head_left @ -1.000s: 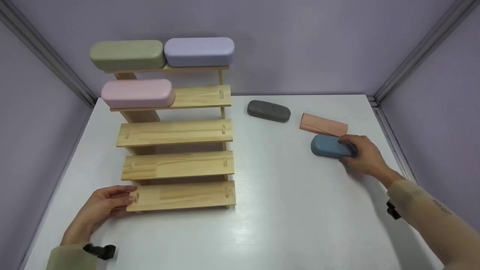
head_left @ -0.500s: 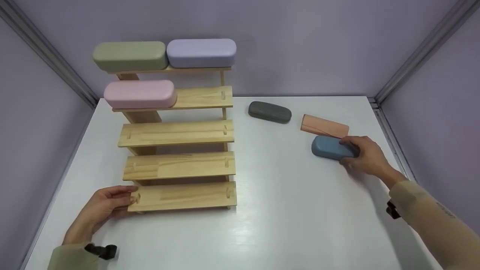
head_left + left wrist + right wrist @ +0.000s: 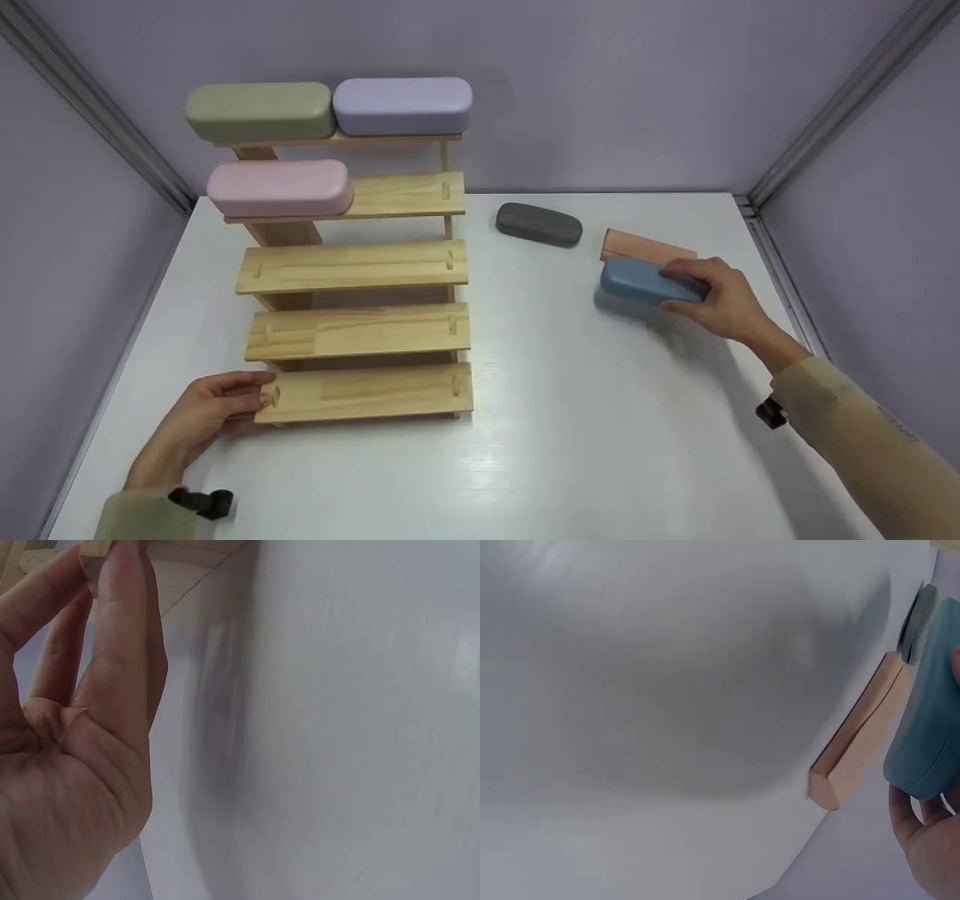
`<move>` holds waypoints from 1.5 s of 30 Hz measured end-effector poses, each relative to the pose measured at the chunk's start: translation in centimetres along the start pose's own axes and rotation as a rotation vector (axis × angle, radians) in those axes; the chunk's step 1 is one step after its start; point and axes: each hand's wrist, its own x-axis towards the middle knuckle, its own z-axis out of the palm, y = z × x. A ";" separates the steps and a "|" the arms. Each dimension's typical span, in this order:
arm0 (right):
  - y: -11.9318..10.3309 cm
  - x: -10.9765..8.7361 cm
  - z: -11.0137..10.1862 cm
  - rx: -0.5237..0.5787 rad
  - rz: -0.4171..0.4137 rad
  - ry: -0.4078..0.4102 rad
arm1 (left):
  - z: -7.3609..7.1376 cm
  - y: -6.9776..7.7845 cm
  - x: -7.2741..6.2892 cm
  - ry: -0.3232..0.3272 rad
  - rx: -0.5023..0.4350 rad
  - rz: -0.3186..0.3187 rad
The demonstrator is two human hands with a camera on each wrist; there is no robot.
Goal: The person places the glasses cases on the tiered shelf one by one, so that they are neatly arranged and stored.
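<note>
My right hand (image 3: pixel 716 298) grips a blue glasses case (image 3: pixel 637 279) by its right end, raised over the white table with a shadow below it. In the right wrist view the same blue case (image 3: pixel 930 712) shows at the right edge, with fingertips under its end. My left hand (image 3: pixel 206 409) pinches the left end of the lowest shelf of a wooden tiered rack (image 3: pixel 360 394). The left wrist view has thumb and fingers on the shelf's corner (image 3: pixel 95 556). Green (image 3: pixel 259 111), lavender (image 3: pixel 403 105) and pink (image 3: pixel 279 187) glasses cases rest on the two upper shelves.
A dark grey glasses case (image 3: pixel 538 223) lies on the table (image 3: pixel 555 420) right of the rack. Just behind the blue case is a salmon-coloured folding case (image 3: pixel 637 246), partly covered by it in the head view. Purple-grey walls (image 3: pixel 600 90) enclose the table's back and sides.
My right hand has lifted the blue glasses case off the table and shifted it slightly left and back. The left hand stays on the rack's lowest shelf.
</note>
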 end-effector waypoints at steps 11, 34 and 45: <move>-5.3 1.7 -0.3 0.088 -0.071 -0.010 | 0.1 -0.1 0.1 -0.006 0.011 0.003; -19.3 8.9 -1.4 0.231 -0.189 -0.030 | 0.0 0.2 -0.2 -0.015 0.014 0.000; -23.9 13.7 3.0 0.242 -0.263 -0.063 | 0.0 0.3 -0.2 0.004 0.015 -0.010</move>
